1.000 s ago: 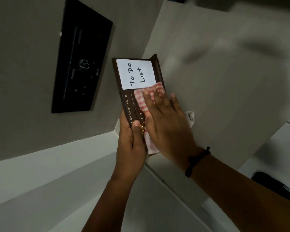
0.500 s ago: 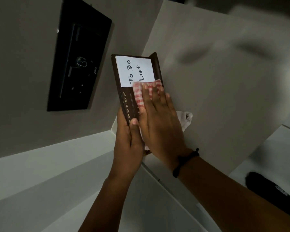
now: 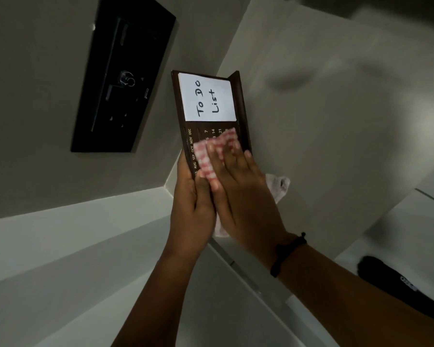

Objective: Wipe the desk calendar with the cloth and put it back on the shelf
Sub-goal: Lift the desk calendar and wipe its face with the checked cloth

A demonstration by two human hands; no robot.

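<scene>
Pointing lengthwise away, desk calendar (image 3: 211, 113) — left grip (image 3: 191, 209) clasping it, right grip (image 3: 243, 191) flat on cloth (image 3: 206, 160).

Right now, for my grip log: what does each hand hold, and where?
Left hand grips the desk calendar by its lower end; right hand presses the checked cloth flat on its face.

Date grid on the desk calendar (image 3: 190, 144) is mostly buried under the cloth (image 3: 204, 160) and right hand (image 3: 241, 196) — months wrist-side of AUG vanish behind the left hand (image 3: 188, 211).
</scene>
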